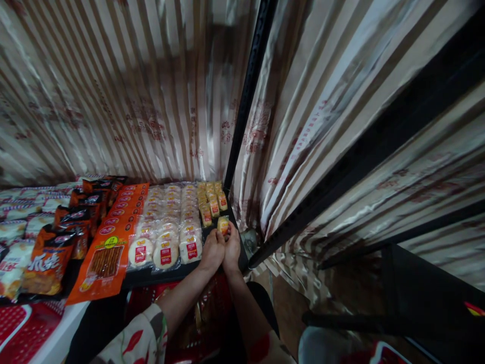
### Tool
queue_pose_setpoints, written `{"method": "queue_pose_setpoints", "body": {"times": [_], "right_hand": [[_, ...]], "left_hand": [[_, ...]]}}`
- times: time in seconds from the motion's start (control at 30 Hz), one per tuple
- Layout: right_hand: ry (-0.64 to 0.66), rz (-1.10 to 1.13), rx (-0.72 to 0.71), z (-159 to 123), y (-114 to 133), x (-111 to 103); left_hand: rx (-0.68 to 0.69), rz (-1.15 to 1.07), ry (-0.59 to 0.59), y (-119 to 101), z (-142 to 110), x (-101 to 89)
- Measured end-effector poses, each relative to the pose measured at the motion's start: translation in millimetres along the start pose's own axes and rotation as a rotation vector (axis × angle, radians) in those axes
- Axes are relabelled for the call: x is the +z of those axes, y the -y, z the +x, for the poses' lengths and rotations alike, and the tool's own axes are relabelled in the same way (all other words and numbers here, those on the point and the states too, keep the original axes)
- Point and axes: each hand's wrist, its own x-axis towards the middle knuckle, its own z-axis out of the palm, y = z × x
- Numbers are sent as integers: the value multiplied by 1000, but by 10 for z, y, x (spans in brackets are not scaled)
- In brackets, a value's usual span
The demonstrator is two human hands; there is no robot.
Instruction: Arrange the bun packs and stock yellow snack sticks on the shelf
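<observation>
My left hand (212,251) and my right hand (231,248) are side by side at the right end of a black shelf. Between their fingertips is a small yellow wrapped snack packet (223,224) with a label; both hands appear closed on it, though some fingers are hidden. Just beyond stand rows of matching yellow packets (213,205). Left of my hands lie columns of round white rice crackers in clear wrappers (190,248), with red labels on the front ones.
Further left are an orange bag of brown sticks (108,260), orange-and-black snack bags (49,260) and white bags (15,268). Red baskets (30,328) are below the shelf. A black post (246,96) rises at its back right corner, before striped curtains (151,91).
</observation>
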Motion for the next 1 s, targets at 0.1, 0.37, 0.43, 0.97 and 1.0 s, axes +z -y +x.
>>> {"method": "queue_pose_setpoints", "body": {"times": [0.1, 0.37, 0.43, 0.97, 1.0], "right_hand": [[37, -8, 5, 120, -11, 61], [52, -123, -70, 363, 28, 222], [55, -138, -81, 399, 35, 256], [34, -84, -73, 290, -3, 266], [27, -88, -75, 280, -1, 256]], "left_hand": [[16, 7, -32, -67, 54, 1], [27, 25, -79, -113, 256, 19], [38, 16, -85, -89, 297, 24], [90, 16, -63, -81, 316, -79], [81, 22, -63, -79, 319, -71]]}}
